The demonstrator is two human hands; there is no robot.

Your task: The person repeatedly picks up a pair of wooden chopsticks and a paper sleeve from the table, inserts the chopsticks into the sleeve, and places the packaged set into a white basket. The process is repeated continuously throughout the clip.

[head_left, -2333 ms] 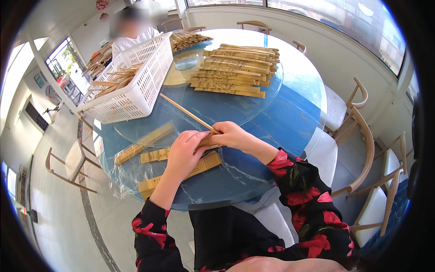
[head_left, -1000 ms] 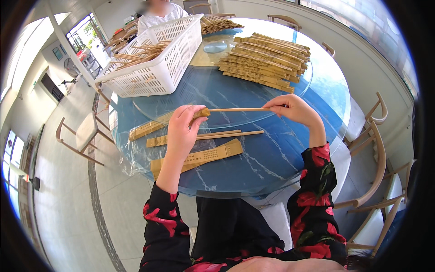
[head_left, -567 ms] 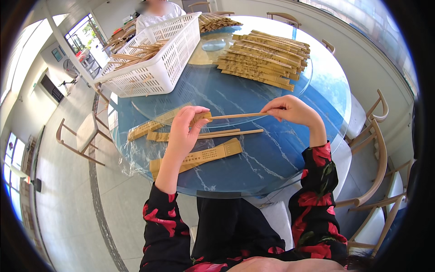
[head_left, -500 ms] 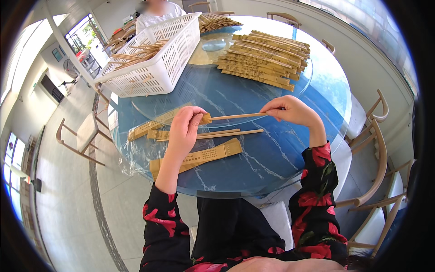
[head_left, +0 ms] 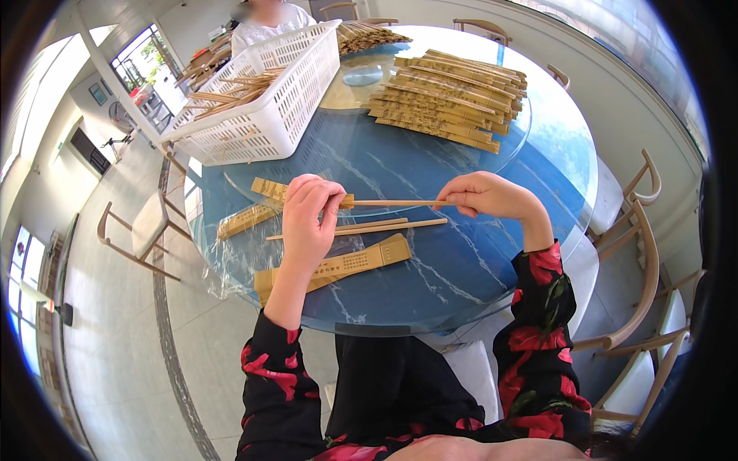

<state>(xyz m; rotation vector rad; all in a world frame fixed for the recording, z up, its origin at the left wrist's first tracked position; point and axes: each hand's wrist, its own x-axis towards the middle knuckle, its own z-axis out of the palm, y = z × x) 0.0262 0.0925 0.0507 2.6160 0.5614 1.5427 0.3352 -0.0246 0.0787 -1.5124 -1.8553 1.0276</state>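
My left hand [head_left: 311, 211] is closed around a tan paper chopstick sleeve [head_left: 267, 189], whose printed end sticks out to the left and whose mouth shows right of the fingers. From that mouth a slim wooden chopstick [head_left: 392, 203] runs level to my right hand [head_left: 488, 195], which pinches its far end. I cannot tell whether a second stick lies behind it. Just below, two loose chopsticks [head_left: 392, 225] lie on the blue table. Nearer to me are flat paper sleeves [head_left: 361, 261], partly behind my left wrist. Another sleeve [head_left: 244, 221] rests on clear plastic at the left.
A white slotted basket [head_left: 284, 115] with loose chopsticks [head_left: 238, 92] stands at the back left of the round glass-topped table [head_left: 461, 284]. Stacked filled sleeves [head_left: 453, 100] lie at the back right, with another pile [head_left: 369, 37] beyond. A person [head_left: 269, 23] is behind the basket. Wooden chairs surround the table.
The left end of the held sleeve has swung up, away from me, bringing it closer to level with the chopstick. My right hand has shifted slightly left.
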